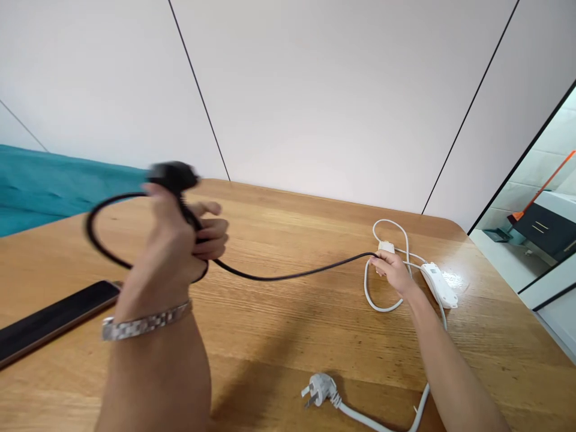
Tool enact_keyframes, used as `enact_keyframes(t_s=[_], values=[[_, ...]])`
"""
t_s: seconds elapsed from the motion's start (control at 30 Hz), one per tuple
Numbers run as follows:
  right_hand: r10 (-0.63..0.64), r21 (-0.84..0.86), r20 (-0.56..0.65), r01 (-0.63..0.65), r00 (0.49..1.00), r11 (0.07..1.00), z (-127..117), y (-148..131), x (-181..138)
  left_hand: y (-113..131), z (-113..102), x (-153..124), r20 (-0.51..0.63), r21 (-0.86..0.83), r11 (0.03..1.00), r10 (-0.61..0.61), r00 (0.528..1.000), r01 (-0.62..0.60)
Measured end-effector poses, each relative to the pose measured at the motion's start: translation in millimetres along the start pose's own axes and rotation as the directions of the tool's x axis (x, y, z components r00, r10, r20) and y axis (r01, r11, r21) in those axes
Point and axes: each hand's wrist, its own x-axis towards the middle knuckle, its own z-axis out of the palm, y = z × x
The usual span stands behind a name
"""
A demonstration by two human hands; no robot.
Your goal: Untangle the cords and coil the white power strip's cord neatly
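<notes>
Raised at the left, my left hand is closed around a black cable near its black plug end, which is blurred by motion. The cable loops out behind the wrist and runs across to the right. There my right hand pinches it between thumb and fingers, just above the table. A small white block on a white cord lies right behind my right hand, partly hidden by it. The white cord loops around that hand. Further right rests a white power strip.
A white three-pin plug lies at the front of the wooden table, its cord running right under my right arm. At the left is a dark phone. A white panelled wall stands behind; a teal cushioned seat is at the left.
</notes>
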Motion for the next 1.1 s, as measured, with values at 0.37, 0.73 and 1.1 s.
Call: enact_keyframes(t_s=[0.37,0.73,1.1], values=[[-0.006,0.083,-0.281,0.030,0.960,0.996,6.8,-28.3,-6.6,-35.5,79.1,-24.7,0.566,-0.010,0.983,-0.148,0.811,0.186],[-0.181,-0.173,-0.481,0.110,0.857,0.979,29.3,-22.0,-7.4,-50.9,127.6,-67.0,0.791,-0.053,0.867,-0.267,0.551,0.496],[-0.179,-0.023,-0.607,0.208,0.775,0.978,27.0,-20.2,-3.8,-43.7,130.7,-81.5,0.845,-0.055,0.842,-0.247,0.474,0.536]])
